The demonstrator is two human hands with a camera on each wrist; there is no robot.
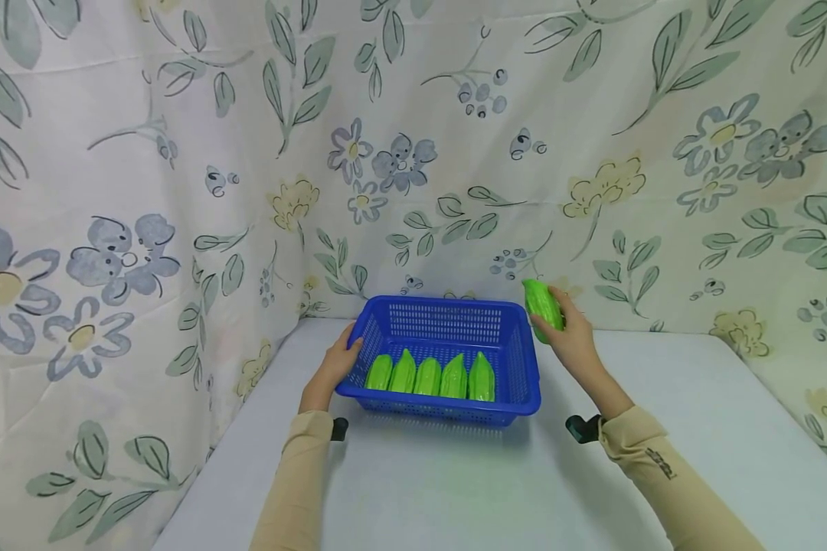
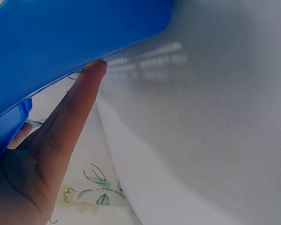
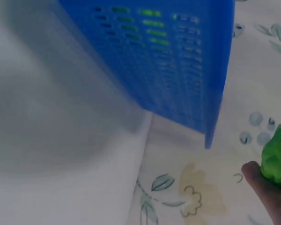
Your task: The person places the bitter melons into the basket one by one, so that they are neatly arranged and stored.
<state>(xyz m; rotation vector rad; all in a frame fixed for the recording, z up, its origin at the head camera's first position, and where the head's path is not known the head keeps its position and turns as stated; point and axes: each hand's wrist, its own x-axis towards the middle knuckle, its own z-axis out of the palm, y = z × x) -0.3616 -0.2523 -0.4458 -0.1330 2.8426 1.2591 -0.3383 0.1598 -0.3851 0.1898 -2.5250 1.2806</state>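
A blue plastic basket point(image 1: 448, 411) with slotted walls stands in the middle of the head view. Several bright green bitter melons point(image 1: 428, 376) lie side by side in a row along its near side, most with their pointed tips away from me. My left hand point(image 1: 334, 367) grips the basket's left rim, thumb on top; in the left wrist view a finger point(image 2: 72, 119) lies under the blue rim. Just beyond the right rim, my right hand point(image 1: 573, 337) holds another bitter melon point(image 1: 543, 310) up in the air between thumb and fingers. Only part of that melon shows in the right wrist view.
The basket stands over a white table point(image 1: 441, 490), near its back edge. A floral cloth point(image 1: 455, 153) hangs behind the table and along its left side. Dark wrist-worn devices point(image 1: 582, 429) sit at both cuffs. Inside the basket, the far half shows bare slotted floor.
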